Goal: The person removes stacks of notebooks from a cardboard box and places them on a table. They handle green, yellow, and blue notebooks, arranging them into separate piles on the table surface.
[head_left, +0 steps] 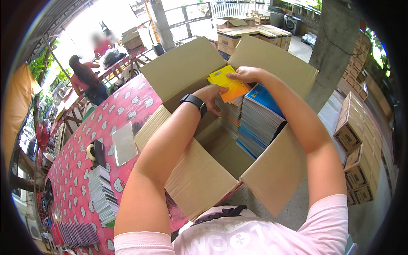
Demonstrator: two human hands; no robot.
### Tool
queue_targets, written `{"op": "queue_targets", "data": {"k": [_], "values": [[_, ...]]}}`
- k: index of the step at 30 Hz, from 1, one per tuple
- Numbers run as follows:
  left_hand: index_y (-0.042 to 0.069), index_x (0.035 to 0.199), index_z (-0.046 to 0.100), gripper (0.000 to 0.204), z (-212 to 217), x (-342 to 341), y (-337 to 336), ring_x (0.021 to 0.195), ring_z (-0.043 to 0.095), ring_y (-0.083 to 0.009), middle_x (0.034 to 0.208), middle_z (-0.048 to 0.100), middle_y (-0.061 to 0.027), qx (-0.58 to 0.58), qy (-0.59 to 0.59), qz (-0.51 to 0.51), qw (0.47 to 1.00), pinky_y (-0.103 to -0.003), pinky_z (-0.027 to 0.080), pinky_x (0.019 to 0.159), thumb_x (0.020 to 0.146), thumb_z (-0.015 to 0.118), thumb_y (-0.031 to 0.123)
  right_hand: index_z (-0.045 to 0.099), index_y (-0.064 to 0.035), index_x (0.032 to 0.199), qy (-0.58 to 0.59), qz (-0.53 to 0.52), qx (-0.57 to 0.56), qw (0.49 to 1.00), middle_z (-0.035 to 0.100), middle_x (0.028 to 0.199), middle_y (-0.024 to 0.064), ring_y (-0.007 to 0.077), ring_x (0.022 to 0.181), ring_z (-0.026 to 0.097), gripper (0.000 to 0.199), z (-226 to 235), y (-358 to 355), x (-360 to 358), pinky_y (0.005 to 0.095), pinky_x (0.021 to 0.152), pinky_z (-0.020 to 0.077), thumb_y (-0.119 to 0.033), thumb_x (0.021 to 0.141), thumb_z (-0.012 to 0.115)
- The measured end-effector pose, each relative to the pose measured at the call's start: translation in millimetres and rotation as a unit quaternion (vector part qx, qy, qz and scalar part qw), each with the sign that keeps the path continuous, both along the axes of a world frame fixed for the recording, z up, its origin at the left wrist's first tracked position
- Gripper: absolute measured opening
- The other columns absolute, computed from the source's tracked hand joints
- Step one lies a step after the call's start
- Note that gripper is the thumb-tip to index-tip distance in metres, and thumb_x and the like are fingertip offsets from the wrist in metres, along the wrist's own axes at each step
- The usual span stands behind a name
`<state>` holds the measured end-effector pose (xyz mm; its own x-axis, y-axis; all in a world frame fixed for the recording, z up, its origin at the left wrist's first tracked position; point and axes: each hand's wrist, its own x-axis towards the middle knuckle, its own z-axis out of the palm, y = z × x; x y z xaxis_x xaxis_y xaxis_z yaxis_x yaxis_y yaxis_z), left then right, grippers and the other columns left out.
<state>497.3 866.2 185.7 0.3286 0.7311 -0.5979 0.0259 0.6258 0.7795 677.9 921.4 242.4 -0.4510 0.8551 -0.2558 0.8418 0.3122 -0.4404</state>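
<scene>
A large open cardboard box (199, 176) stands in front of me with its flaps folded outward. Inside it, toward the far side, both my hands are on a stack of yellow-orange notebooks (235, 88). My left hand (208, 97), with a black watch on the wrist, grips the stack's left side, thumb at the top cover. From the far right, my right hand (247, 74) closes over the same notebooks, thumb on the cover and its other fingers partly hidden. Right beside them rises a tall stack of blue-covered notebooks (260, 121). The box's near left floor shows as bare cardboard.
On the pink patterned table (127, 100) lie a clear plastic sheet (124, 144), a black tape dispenser (99, 154), a notebook stack (103, 195) and a row of purple-edged notebooks (76, 233). Closed cartons (359, 157) line the right. Two people work at the far left.
</scene>
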Motion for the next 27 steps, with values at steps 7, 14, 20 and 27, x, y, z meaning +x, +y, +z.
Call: {"op": "queue_targets", "data": {"k": [7, 14, 20, 27], "values": [[0.015, 0.139, 0.021, 0.073, 10, 15, -16, 0.128, 0.022, -0.0464, 0.143, 0.023, -0.0194, 0.013, -0.034, -0.014, 0.999, -0.06, 0.025, 0.099, 0.084, 0.05, 0.052, 0.055, 0.0003, 0.113, 0.201, -0.036, -0.225, 0.953, 0.062, 0.105, 0.0087, 0.0164, 0.089, 0.061, 0.063, -15, 9, 2, 0.0281, 0.077, 0.048, -0.056, 0.085, 0.049], [0.017, 0.128, 0.038, 0.056, 5, 14, -16, 0.118, 0.045, -0.031, 0.127, 0.047, -0.0102, 0.064, -0.037, 0.035, 0.997, -0.057, 0.036, 0.093, 0.086, 0.046, 0.053, 0.056, -0.0008, 0.113, 0.223, 0.006, -0.17, 0.96, 0.061, 0.108, 0.0089, 0.0168, 0.095, 0.058, 0.066, -18, 3, 6, 0.0276, 0.083, 0.0437, -0.059, 0.084, 0.046], [0.016, 0.125, 0.04, 0.057, 12, 5, -14, 0.115, 0.047, -0.0289, 0.121, 0.052, -0.0088, 0.026, 0.004, 0.057, 0.998, -0.055, 0.037, 0.092, 0.084, 0.05, 0.053, 0.055, -0.0035, 0.116, 0.163, 0.022, -0.175, 0.971, 0.059, 0.113, 0.0089, 0.0188, 0.099, 0.057, 0.078, -26, 4, 2, 0.0304, 0.085, 0.0425, -0.07, 0.079, 0.04], [0.017, 0.134, 0.034, 0.086, -15, -4, -12, 0.127, 0.031, -0.0346, 0.137, 0.036, -0.0121, 0.026, 0.009, -0.028, 0.999, -0.062, 0.026, 0.096, 0.072, 0.044, 0.075, 0.051, -0.0063, 0.121, 0.135, 0.049, -0.272, 0.951, 0.059, 0.115, 0.0079, 0.0161, 0.099, 0.058, 0.08, -17, -13, -7, 0.0291, 0.086, 0.0428, -0.072, 0.076, 0.043]]}}
